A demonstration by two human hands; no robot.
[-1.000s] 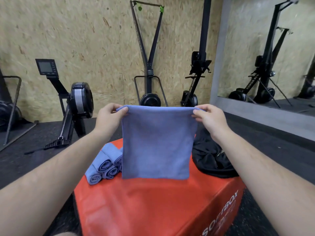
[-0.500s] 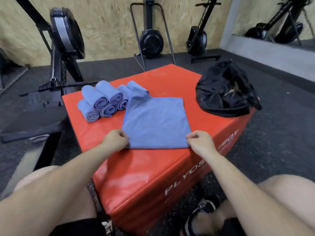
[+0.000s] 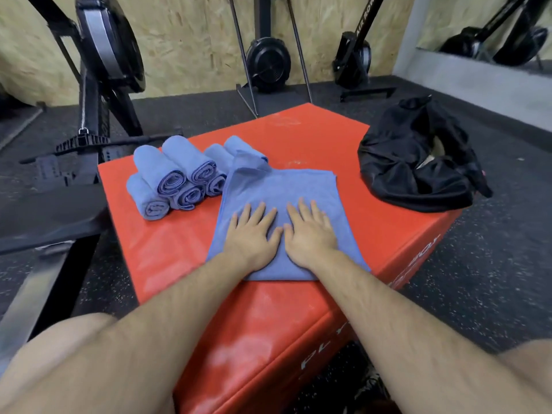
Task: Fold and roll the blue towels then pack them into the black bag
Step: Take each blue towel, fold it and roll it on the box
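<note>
Cloth is the whole matter at this step: the flat, folded blue terry towel (image 3: 277, 189) lies on top of the red padded vinyl box (image 3: 268, 318), its near edge close to the box's near edge, roughly midway between the left and right sides. The left hand (image 3: 254, 237) and the right hand (image 3: 310, 234) rest side by side on its near half, palms down, fingers (image 3: 260, 209) straight and slightly spread, thumbs almost touching. Neither hand grips anything; they only press the fabric flat. I judge the towel to be light, soft and limp, so it will sag and come unfolded if lifted by one point, and the vinyl under it looks smooth enough to let it slide when pushed. The sensible hold for rolling seems to be the near edge, pinched at both corners and turned over evenly. Its far left corner is rumpled up against the stack of rolled blue towels (image 3: 176, 180), which sits toward the box's far left corner. The crumpled black fabric bag (image 3: 412, 162) slumps at the box's right corner, well apart from the flat towel. Its mouth looks open, with a pale patch inside, but what it holds cannot be told; no blue towel shows in it, so packing appears not yet begun.
</note>
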